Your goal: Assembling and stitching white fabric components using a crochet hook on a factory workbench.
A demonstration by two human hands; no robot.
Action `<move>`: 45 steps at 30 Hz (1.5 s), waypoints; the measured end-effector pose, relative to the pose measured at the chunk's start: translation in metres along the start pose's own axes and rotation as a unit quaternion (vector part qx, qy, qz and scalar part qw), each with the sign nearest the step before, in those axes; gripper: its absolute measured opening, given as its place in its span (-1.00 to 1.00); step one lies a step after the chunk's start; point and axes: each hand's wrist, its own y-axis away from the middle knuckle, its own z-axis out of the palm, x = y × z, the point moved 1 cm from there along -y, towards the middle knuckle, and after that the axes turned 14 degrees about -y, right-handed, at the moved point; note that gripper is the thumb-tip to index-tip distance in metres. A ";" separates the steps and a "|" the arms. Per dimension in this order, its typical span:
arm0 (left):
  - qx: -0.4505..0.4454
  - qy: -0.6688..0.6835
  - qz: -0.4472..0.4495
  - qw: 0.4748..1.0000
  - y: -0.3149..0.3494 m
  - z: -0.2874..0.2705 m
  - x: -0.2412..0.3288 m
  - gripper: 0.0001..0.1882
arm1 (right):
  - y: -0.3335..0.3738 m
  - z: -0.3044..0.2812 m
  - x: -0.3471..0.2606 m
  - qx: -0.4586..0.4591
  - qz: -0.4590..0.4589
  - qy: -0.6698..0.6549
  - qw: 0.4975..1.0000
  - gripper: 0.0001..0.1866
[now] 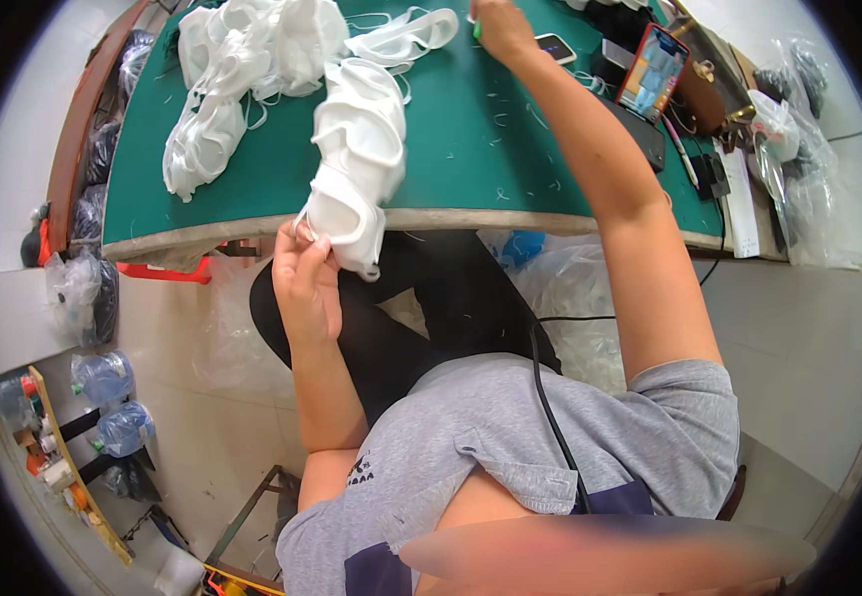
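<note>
White moulded-cup bras lie in a strip (356,139) that runs over the table's front edge toward me. My left hand (310,273) pinches the near end of this strip between thumb and fingers, just off the edge above my lap. Far out over the table, my right hand (502,32) is closed around a small green-and-white thing, mostly hidden in its fingers and too small to name. A bigger heap of white bras (262,50) fills the far left of the table, with thin straps trailing from it.
Thread scraps dot the green tabletop (470,159). A propped phone (653,72), another phone (556,48), a pen (681,154) and a brown bag (714,84) crowd the right side. A black cable (550,407) hangs across my shirt. Water bottles (125,429) stand lower left.
</note>
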 end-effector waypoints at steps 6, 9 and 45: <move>-0.062 0.131 -0.152 0.978 0.039 -0.040 -0.002 -0.34 | 0.082 -0.181 -0.191 -0.384 -0.034 -0.362 0.849 -0.85; -0.096 0.254 -0.264 0.926 0.046 -0.052 -0.015 -0.35 | 0.115 -0.194 -0.214 -0.492 -0.017 -0.391 0.778 -0.83; -0.107 -0.034 -0.019 0.993 -0.022 0.114 -0.004 -0.42 | 0.193 -0.213 -0.237 -0.052 -0.204 -0.401 0.892 -0.63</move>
